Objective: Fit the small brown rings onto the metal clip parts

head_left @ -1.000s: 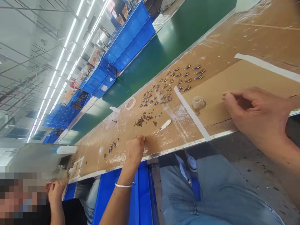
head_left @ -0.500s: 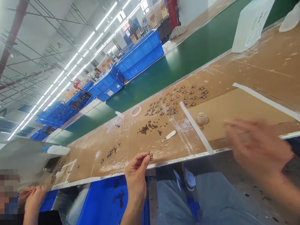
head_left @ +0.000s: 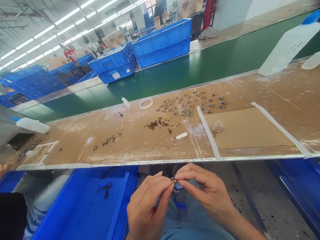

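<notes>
Head view, hands [head_left: 175, 196] pinching tiny brass part [head_left: 172, 180]

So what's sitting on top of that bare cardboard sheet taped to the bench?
Only a small clear plastic cup stands on the cardboard sheet, near its left tape strip. Whatever lies beneath the sheet is covered.

The scene was bright and evenly lit by rows of ceiling tubes [head_left: 45, 31] in the upper left of the frame. Pale glare lay on the bench film [head_left: 195, 136]. Shadows were soft. Edges bowed with wide-angle distortion; the centre stayed sharp.
</notes>
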`<state>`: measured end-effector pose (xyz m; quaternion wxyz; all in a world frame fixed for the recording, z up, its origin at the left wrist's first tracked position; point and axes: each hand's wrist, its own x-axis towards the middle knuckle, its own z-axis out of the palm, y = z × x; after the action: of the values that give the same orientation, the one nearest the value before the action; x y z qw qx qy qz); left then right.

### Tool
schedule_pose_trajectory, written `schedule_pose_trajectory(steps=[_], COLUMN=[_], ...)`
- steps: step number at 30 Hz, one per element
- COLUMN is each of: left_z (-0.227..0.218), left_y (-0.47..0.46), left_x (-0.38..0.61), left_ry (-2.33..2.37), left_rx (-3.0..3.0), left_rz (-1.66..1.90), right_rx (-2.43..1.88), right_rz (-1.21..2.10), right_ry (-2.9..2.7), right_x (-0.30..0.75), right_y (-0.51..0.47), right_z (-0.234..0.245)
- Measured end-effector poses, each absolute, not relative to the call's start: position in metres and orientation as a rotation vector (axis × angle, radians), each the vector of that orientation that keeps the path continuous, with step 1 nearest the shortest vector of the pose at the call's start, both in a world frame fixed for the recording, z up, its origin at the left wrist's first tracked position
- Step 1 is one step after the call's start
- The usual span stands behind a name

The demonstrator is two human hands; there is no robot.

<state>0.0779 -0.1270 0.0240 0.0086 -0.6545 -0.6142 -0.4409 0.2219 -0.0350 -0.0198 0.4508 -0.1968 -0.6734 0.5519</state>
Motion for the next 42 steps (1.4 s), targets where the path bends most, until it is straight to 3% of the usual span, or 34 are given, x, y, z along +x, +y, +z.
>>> schedule_pose_trajectory(steps=[13,21,33,42], left_z=[0.033,0.03,0.024,0.028], left_y=[-0.135,-0.135,-0.136,-0.139], left_x=[0.076,0.075,0.074,0.075], left_ry=[-1.969,-2.16,-2.769,-2.26], left_rx=[-2.077,-2.085,-1.64,-2.098], left_rz=[-1.338,-1.532,-1.94,-1.671], right_rx=[-0.438,-0.455,-0.572,-0.567], right_rz=[1.362,1.381,1.584,1.576], right_ry=[-1.721,-1.747,-1.724,-1.679], right_x=[0.222,0.223,0.223,0.223], right_y=[-0.039,-0.043,-0.041,-0.04], right_z=[-0.018,-0.02,-0.015,-0.013])
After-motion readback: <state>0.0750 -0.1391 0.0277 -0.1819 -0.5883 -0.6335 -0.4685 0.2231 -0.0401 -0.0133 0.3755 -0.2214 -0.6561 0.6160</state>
